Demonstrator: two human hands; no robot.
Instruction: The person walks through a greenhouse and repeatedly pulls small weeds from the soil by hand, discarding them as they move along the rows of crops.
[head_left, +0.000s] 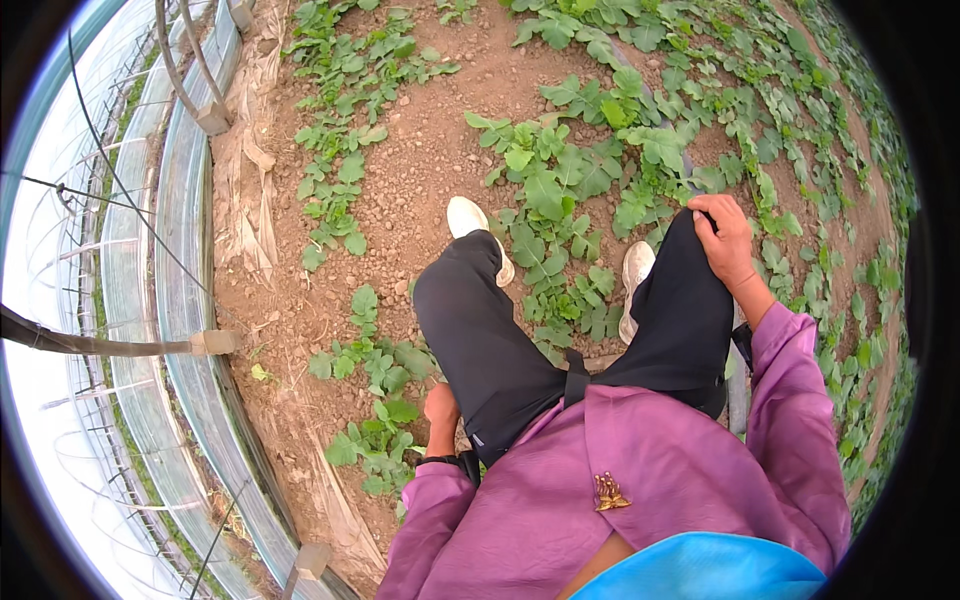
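My right hand (724, 236) rests on my right knee, its fingers curled over the black trousers (686, 315). Beside my left thigh hangs my left hand (442, 409), close to low leafy plants (386, 431); its fingers are mostly hidden, so I cannot tell whether it holds anything. My knees are bent and spread. A row of green, lobed-leaf plants (547, 187) grows between and ahead of my white shoes (637, 274). I wear a purple top (525, 487) with a gold-coloured ornament (611, 493).
Bare, cloddy soil (420, 142) runs between the plant rows. Denser plants (750, 90) cover the right side. Along the left stands a plastic-film greenhouse wall (187, 285) with curved poles (97, 341) set in blocks (214, 118). A grey bar (738, 401) shows beside my right hip.
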